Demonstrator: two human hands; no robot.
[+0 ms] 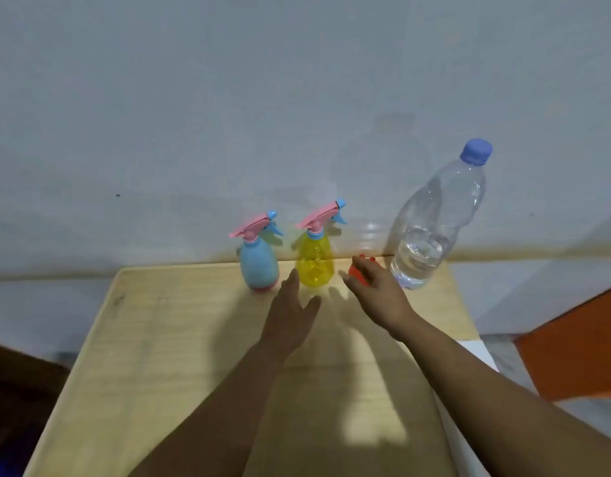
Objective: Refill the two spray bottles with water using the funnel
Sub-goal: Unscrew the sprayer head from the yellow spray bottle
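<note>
Two small spray bottles stand at the far edge of the wooden table (159, 339), both with pink and blue trigger heads screwed on. The blue spray bottle (259, 266) is on the left, the yellow see-through spray bottle (314, 268) right beside it. A large clear water bottle (431, 232) with a blue cap stands to the right, partly filled. The orange funnel (358, 275) lies between the yellow bottle and the water bottle, mostly hidden by my right hand (372, 290), whose fingers curl over it. My left hand (290, 315) hovers open, fingers apart, just in front of the two spray bottles.
The table's far edge meets a pale wall. An orange surface (572, 352) sits low at the right, beyond the table's right edge. A dark object (18, 390) lies at the lower left, off the table.
</note>
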